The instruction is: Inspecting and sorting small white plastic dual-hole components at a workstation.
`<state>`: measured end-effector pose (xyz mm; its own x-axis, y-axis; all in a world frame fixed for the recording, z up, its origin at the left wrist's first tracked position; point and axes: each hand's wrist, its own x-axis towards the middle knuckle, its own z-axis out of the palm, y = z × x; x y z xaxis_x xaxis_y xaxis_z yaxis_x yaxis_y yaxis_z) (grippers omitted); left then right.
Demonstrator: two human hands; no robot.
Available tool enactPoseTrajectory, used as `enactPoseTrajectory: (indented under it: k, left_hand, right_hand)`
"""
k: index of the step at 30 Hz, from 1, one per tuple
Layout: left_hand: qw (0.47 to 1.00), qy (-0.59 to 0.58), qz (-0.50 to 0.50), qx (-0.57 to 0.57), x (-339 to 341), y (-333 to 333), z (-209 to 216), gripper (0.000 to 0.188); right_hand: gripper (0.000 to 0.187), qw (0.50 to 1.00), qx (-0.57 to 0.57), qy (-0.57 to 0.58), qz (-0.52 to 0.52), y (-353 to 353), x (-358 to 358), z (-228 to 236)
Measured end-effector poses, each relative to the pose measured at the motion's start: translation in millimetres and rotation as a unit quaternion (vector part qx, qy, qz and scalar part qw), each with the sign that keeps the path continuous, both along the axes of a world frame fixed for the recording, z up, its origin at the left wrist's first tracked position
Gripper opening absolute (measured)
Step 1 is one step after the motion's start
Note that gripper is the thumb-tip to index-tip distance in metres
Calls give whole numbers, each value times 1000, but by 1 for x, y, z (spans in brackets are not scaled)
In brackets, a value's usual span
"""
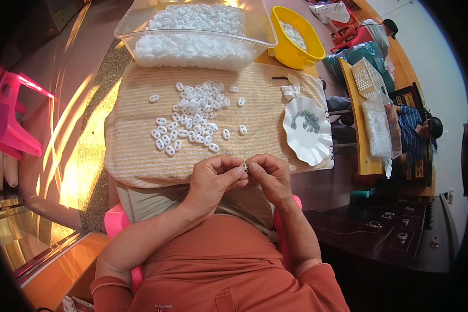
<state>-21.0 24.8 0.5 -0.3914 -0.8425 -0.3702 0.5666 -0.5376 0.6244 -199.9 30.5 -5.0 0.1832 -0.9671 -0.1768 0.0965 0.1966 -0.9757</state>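
Both hands meet over my lap at the towel's near edge. My left hand (213, 179) is closed, its thumb and forefinger pinching a small white two-hole plastic piece (245, 167). Against the same piece press the pinched fingertips of my right hand (270, 178); whether they grip a tinier part is hidden. Ahead, a loose pile of matching white oval pieces (192, 106) with two holes each lies on the striped towel (135, 132). Toward the right, a white wavy-rimmed plate (309, 148) holds a heap of small grey parts (308, 120), too fine to make out clearly.
At the table's far side stand a clear plastic bin (192, 35) full of white pieces and a yellow basin (299, 57) with more. A crumpled white packet (291, 91) lies above the plate. Left is a pink stool (15, 117). Co-workers (416, 127) sit at the right.
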Motion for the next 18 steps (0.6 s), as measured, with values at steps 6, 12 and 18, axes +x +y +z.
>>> enactPoseTrajectory:
  k: [6,12,18]
  left_hand:
    - [1000,-5,5,-2,-1,1,-1,17]
    - [1000,-22,12,-17,-2,2,-2,17]
    - [997,-66,21,-32,-3,4,-1,16]
  right_hand:
    - [16,1000,-6,5,11,0,0,-1]
    - [16,1000,-7,26,12,0,1,-4]
    - [14,1000,4,16,3,1,7,0]
